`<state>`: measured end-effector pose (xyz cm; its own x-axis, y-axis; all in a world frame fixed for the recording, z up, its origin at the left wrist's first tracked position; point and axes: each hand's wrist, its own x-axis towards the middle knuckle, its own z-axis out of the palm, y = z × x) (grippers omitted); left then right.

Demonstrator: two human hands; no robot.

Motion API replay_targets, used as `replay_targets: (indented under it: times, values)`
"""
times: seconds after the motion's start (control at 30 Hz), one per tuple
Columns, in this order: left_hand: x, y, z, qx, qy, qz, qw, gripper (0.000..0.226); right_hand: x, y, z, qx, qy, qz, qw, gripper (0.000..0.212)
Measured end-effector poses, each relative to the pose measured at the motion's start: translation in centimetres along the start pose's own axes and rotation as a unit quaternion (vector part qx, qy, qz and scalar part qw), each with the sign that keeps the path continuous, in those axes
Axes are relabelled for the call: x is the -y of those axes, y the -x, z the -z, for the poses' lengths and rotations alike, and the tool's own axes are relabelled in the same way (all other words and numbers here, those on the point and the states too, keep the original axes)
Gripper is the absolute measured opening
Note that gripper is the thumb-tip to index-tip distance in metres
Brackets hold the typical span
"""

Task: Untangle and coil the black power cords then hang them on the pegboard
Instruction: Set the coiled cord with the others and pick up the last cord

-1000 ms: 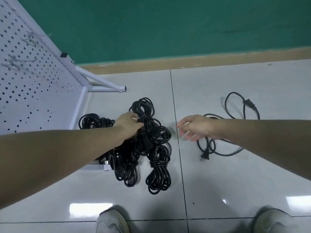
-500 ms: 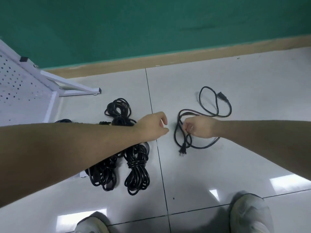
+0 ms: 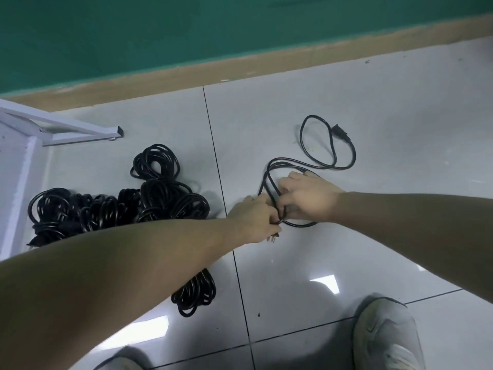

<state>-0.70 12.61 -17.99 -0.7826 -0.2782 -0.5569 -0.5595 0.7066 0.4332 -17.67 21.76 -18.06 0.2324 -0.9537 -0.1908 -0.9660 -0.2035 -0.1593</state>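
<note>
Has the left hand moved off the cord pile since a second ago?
Yes. The left hand has crossed rightward over the tile seam, leaving the cord pile, and now grips the loose cord.

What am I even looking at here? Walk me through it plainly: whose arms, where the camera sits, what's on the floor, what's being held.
There is no machine here. A person wears a camera on the head, looking down past both bare arms at a tiled floor; the shoes show at the bottom edge. The left hand and right hand meet over a loose black cord spread out on the tile, and both appear to pinch it where its loops cross. Its metal plug prongs peek out under the left hand. To the left lies a pile of black cords, partly hidden by the left arm. The white frame at far left is the foot of the pegboard stand.
</note>
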Motion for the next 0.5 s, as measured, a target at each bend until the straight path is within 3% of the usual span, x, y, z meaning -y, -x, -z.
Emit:
replay_targets:
  times: [0.07, 0.13, 0.27, 0.4, 0.5]
  values:
    - [0.2, 0.9, 0.7, -0.017, 0.011, -0.017, 1.000, 0.029, -0.2, 0.7, 1.9, -0.048, -0.014, 0.022, 0.998, 0.012]
    - [0.2, 2.2, 2.1, -0.036, 0.051, -0.047, 0.997, 0.030, -0.6, 1.1, 3.8, -0.077, -0.019, 0.017, 0.997, 0.025]
    - [-1.1, 5.5, 7.1, -0.109, 0.125, -0.055, 0.985, 0.021, 0.7, 2.1, 9.3, -0.051, -0.152, -0.093, 0.983, 0.043]
    - [-3.5, 8.7, 11.4, -0.220, 0.247, -0.065, 0.942, 0.021, 3.0, 2.4, 14.5, -0.114, -0.255, -0.183, 0.942, 0.020]
    - [-6.4, 12.3, 14.4, -0.257, 0.341, -0.085, 0.900, 0.023, 5.3, 3.1, 18.8, -0.120, -0.361, -0.209, 0.901, 0.027]
